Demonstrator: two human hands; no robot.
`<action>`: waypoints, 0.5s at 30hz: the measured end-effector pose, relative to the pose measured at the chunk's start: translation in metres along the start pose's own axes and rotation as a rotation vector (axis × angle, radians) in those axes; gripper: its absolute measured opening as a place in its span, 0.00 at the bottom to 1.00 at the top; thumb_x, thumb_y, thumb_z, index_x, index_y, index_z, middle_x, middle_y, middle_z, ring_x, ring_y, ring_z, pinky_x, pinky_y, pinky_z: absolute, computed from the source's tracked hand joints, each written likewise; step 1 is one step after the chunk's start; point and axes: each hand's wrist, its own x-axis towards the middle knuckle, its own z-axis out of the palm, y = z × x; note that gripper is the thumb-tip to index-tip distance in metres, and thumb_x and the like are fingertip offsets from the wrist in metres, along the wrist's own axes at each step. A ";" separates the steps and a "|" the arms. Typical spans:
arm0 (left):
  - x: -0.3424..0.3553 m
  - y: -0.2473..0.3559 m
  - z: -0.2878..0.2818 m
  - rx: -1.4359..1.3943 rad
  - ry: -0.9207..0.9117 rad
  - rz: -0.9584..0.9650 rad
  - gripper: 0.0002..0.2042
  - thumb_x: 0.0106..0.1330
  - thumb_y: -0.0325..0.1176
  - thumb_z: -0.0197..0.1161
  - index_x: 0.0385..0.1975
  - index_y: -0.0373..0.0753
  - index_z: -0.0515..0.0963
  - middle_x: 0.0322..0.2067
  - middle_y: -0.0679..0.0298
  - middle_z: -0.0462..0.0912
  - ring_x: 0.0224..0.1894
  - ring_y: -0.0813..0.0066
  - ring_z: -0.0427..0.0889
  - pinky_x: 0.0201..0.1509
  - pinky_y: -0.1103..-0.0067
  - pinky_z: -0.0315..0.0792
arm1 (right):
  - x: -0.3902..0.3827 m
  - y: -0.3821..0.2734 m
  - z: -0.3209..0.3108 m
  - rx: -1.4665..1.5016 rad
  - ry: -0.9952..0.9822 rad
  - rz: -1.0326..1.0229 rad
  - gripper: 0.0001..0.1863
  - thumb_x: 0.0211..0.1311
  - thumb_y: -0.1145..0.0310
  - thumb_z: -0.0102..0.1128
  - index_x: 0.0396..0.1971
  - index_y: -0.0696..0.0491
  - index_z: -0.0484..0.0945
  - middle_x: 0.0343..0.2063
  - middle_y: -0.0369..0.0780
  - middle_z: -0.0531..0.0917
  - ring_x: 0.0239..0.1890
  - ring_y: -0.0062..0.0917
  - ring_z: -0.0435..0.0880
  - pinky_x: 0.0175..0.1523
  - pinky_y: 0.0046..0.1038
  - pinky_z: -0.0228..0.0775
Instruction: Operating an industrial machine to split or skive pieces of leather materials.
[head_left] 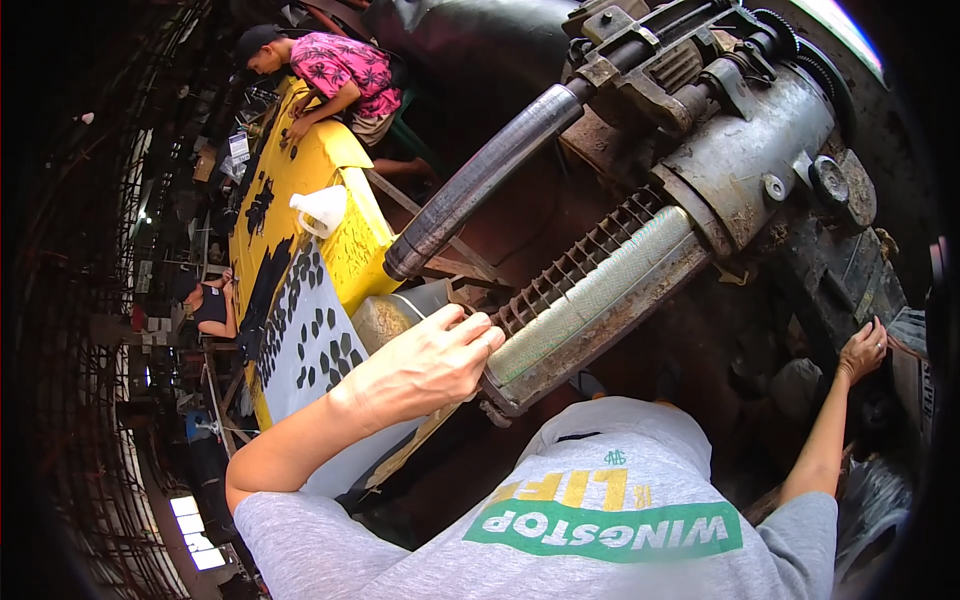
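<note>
My left hand (440,358) is at the near end of a metal machine (770,135), its thumb and fingers pinched together. They meet at the end of a pale woven mesh strip (590,295) and a rusty ribbed rod (585,255) that lie side by side along a trough-like bar (620,318). What the fingertips grip is hidden. Out to the right, my right hand (863,350) touches the edge of a dark metal beam (835,275), fingers extended upward. Above the ribbed rod runs a thick steel roller (490,180), apart from both hands.
A yellow-covered table (345,250) stands to the left, with a grey sheet of dark cut pieces (320,335) and a white plastic jug (320,208) on it. One person in a pink shirt (345,75) works at its far end, another person (212,305) along its left side.
</note>
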 end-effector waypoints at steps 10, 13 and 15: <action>-0.005 -0.015 0.008 -0.241 0.079 -0.088 0.13 0.49 0.29 0.57 0.36 0.38 0.76 0.34 0.64 0.71 0.41 0.69 0.72 0.45 0.75 0.67 | -0.001 0.001 0.000 0.009 -0.037 0.008 0.13 0.62 0.59 0.47 0.43 0.44 0.76 0.45 0.36 0.77 0.49 0.32 0.74 0.53 0.32 0.64; -0.004 -0.025 0.012 -0.477 0.094 -0.089 0.16 0.44 0.24 0.61 0.36 0.39 0.76 0.33 0.62 0.69 0.39 0.65 0.71 0.42 0.74 0.67 | 0.000 -0.004 -0.004 0.024 0.003 0.024 0.12 0.61 0.59 0.49 0.42 0.42 0.77 0.43 0.35 0.77 0.46 0.32 0.75 0.51 0.34 0.66; -0.005 -0.027 0.014 -0.543 0.105 -0.094 0.15 0.44 0.23 0.61 0.36 0.38 0.76 0.33 0.62 0.69 0.39 0.65 0.71 0.42 0.74 0.67 | 0.000 -0.004 -0.005 0.015 0.007 0.016 0.12 0.61 0.60 0.49 0.41 0.43 0.77 0.43 0.35 0.77 0.46 0.31 0.75 0.50 0.34 0.66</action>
